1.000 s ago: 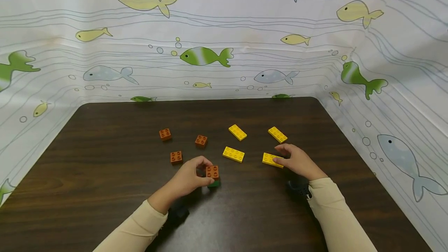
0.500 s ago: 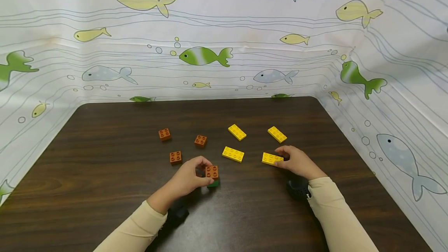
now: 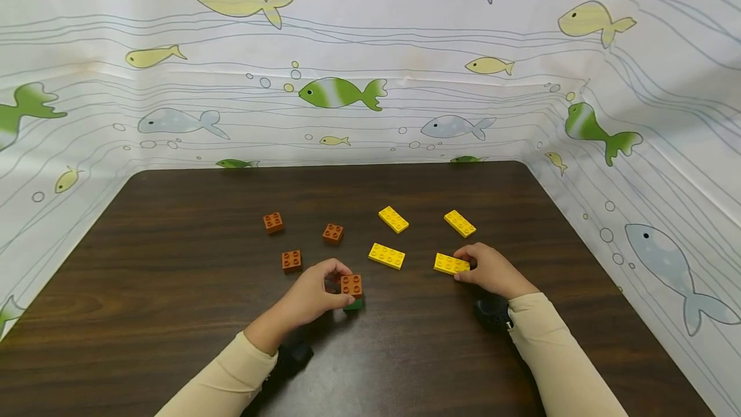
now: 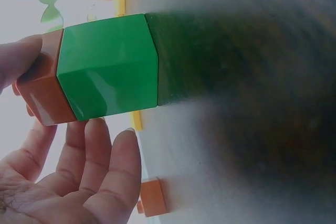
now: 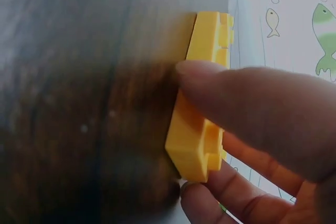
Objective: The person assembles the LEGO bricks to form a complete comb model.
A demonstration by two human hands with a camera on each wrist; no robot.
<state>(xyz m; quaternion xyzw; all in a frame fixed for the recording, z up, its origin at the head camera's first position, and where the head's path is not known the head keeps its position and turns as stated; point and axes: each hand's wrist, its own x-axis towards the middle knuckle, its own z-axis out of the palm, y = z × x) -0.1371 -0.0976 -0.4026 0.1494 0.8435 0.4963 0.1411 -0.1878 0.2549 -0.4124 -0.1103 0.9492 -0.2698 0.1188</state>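
A brown-orange toy brick (image 3: 351, 284) sits on top of a taller green brick (image 4: 107, 67), the two stacked upright on the table. My left hand (image 3: 312, 293) pinches the brown-orange brick between thumb and fingers; the green one shows plainly below it in the left wrist view. Over on the right, my right hand (image 3: 491, 269) pinches the right end of a flat yellow brick (image 3: 448, 264). In the right wrist view the thumb (image 5: 252, 103) presses the near long side of that yellow brick, and fingers lie beyond it. The brick is down on the table.
Three loose brown-orange bricks, one of them a square brick (image 3: 292, 260), lie left of the stack. A flat yellow brick (image 3: 386, 255) lies between the hands, with two more yellow bricks behind. A fish-print curtain (image 3: 347, 37) surrounds the dark wooden table (image 3: 173, 314).
My right thumb has slid off the top of the yellow brick to its near side, and the fingers have closed around its end. The left hand has stayed in place on the stack.
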